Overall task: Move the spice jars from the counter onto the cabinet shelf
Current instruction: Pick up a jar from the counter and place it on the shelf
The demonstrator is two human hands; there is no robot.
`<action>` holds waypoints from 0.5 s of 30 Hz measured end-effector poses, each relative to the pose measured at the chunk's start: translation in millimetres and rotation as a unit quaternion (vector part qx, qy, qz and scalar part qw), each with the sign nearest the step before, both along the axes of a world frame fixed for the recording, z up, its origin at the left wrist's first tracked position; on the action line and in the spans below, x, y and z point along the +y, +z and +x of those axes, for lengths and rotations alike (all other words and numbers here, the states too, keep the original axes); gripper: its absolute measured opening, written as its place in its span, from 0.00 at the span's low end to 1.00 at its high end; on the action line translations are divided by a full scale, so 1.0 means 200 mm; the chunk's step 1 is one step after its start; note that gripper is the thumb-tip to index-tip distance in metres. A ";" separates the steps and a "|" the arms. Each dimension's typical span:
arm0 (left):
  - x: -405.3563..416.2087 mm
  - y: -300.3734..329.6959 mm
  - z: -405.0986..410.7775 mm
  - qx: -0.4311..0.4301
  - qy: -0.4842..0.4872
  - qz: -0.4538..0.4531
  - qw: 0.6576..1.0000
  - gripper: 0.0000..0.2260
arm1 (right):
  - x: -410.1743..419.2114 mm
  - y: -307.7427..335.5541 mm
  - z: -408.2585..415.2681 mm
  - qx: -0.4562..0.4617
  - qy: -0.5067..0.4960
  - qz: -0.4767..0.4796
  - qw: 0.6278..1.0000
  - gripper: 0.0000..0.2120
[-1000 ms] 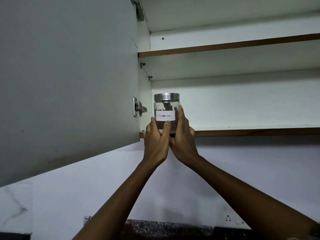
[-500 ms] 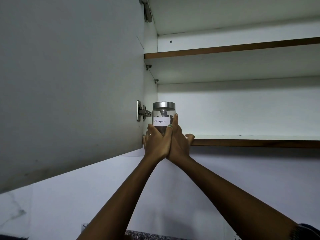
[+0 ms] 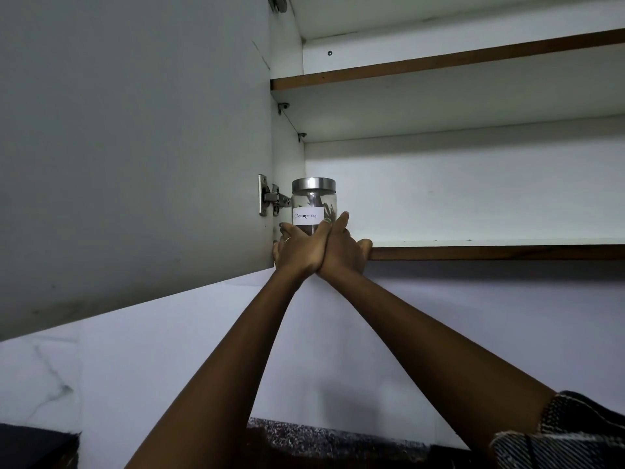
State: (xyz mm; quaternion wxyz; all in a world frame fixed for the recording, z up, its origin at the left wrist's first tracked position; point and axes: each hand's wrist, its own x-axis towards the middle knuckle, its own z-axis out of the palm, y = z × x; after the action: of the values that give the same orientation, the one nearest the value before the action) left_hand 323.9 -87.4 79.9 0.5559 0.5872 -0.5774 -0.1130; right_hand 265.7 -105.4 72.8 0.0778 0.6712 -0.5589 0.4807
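A clear glass spice jar (image 3: 314, 198) with a steel lid and a white "Cinnamon" label stands on the lower cabinet shelf (image 3: 490, 250), in its far left corner by the side wall. My left hand (image 3: 299, 250) and my right hand (image 3: 341, 248) are raised side by side against the jar's lower part, fingers around its base. The left thumb lies across the label's right edge. The right thumb rests on the shelf's brown front edge. The jar's bottom is hidden behind my hands.
The open cabinet door (image 3: 135, 147) hangs close on the left, its hinge (image 3: 270, 198) just beside the jar. A second shelf (image 3: 439, 62) sits above. White wall runs below the cabinet, and a dark speckled counter edge (image 3: 321, 438) shows at the bottom.
The jar has gone from held above the shelf edge to standing deeper in the left corner of the shelf. My hands have slid lower on it.
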 end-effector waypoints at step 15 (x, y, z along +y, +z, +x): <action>0.38 -0.69 -0.24 -0.125 -0.046 -0.281 0.950 0.23 | 0.33 -0.55 -0.44 0.105 0.166 -0.185 0.963 0.26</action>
State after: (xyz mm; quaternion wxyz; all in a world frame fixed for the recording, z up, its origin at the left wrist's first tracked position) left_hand 276.6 -10.4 -58.4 0.6157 0.3896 -0.6772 0.1032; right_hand 177.1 -39.3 -38.2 0.1779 0.7754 -0.3293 0.5086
